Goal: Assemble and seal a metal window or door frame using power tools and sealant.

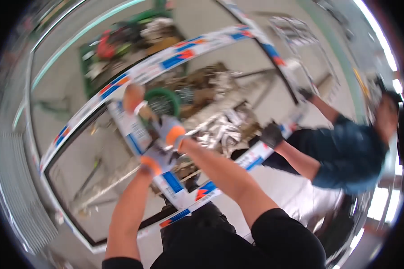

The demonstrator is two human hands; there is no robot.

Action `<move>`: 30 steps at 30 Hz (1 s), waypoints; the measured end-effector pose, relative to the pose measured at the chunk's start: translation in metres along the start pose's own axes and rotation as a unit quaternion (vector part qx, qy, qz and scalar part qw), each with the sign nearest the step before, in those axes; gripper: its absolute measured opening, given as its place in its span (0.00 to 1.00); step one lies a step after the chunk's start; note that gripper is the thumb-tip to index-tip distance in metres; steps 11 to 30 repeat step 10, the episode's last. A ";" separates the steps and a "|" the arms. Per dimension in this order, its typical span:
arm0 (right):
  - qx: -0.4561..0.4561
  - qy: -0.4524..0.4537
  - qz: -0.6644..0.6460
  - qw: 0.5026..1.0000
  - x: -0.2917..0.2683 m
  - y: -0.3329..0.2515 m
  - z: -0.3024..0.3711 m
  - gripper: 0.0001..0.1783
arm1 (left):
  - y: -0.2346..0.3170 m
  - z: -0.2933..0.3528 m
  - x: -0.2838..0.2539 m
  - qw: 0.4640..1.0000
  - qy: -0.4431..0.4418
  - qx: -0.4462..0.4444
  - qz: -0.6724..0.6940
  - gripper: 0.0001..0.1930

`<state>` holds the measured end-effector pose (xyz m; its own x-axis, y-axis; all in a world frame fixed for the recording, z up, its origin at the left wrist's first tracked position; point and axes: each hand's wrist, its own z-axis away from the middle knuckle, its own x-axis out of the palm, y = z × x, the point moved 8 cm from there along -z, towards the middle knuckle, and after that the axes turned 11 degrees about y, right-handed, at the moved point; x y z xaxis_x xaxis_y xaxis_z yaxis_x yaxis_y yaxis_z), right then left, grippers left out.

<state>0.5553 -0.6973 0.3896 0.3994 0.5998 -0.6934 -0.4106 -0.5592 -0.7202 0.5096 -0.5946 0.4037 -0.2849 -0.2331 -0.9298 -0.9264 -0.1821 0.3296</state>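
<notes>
A large window frame (pixel 211 41), its bars wrapped in white, blue and orange film, lies spread in front of me. My right hand (pixel 169 129), in a grey and orange glove, is closed round the handle of a mallet (pixel 133 97). The mallet's brownish-orange head is over the far end of the frame's crossbar (pixel 171 183). Lower on that crossbar, my gloved left hand (pixel 159 158) lies with its fingers curled over the bar, though motion blurs them. Just below the right hand, the two hands are close together.
A co-worker (pixel 345 148) in dark gloves holds the frame's right side. Beneath and beyond the frame are a green round container (pixel 164 102), crumpled wrapping (pixel 229 130) and a green cart (pixel 87 76) of mixed items. A metal rack (pixel 300 33) stands at the far right.
</notes>
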 end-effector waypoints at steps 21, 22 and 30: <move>0.294 0.128 -0.104 0.942 -0.202 0.145 0.185 0.25 | 0.014 -0.010 0.018 0.979 -0.174 0.020 -0.108 0.23; 0.294 0.128 -0.104 0.942 -0.202 0.145 0.185 0.25 | 0.014 -0.010 0.018 0.979 -0.174 0.020 -0.108 0.23; 0.294 0.128 -0.104 0.942 -0.202 0.145 0.185 0.25 | 0.014 -0.010 0.018 0.979 -0.174 0.020 -0.108 0.23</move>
